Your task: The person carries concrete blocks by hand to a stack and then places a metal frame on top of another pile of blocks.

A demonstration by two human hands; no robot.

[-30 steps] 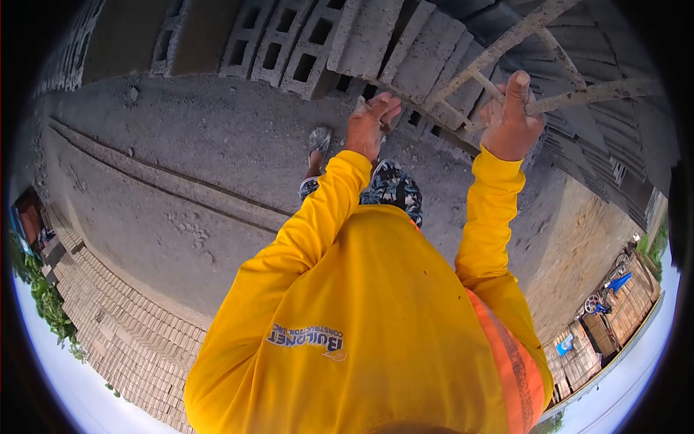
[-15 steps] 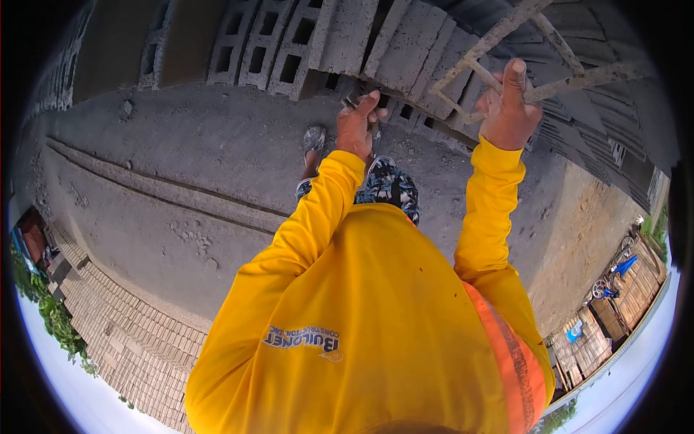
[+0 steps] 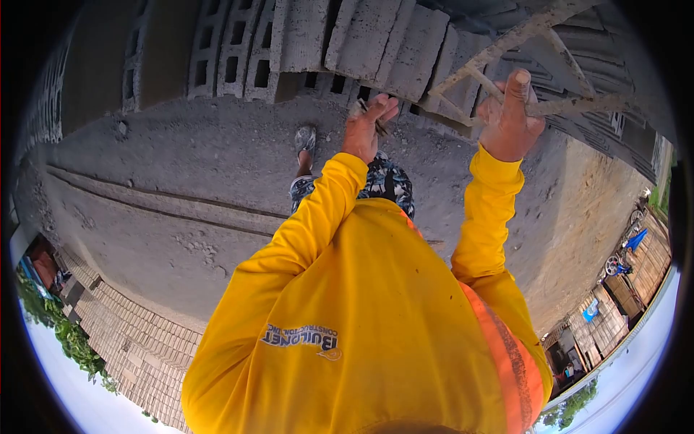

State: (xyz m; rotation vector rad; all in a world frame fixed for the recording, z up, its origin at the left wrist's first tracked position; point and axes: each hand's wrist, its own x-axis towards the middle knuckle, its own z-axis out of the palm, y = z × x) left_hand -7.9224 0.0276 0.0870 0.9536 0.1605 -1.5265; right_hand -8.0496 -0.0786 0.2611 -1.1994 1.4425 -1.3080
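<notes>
My right hand (image 3: 510, 119) is closed around a bar of a cement-crusted metal frame (image 3: 499, 50), its thumb pointing up along the bar. The frame has two long bars joined by shorter cross bars and lies over the stacked blocks. My left hand (image 3: 370, 124) is partly curled around a small dark object (image 3: 382, 129) whose kind I cannot make out; bits of it stick out past the fingers. Just beyond that hand are the near ends of grey concrete hollow blocks (image 3: 419, 54), some lying tilted against each other.
A row of hollow blocks (image 3: 233, 50) runs along the far left. Grey dirt ground (image 3: 181, 137) with rubble lies underfoot, with a long low ridge (image 3: 166, 199) at left. Stacked pavers (image 3: 144, 347) stand behind left; a wooden shed (image 3: 607, 318) and bicycles (image 3: 618, 264) are at right.
My body has shifted a little to the right, so the blocks sit farther left in view. My left hand has moved slightly right and its fingers have loosened. The right hand keeps its grip.
</notes>
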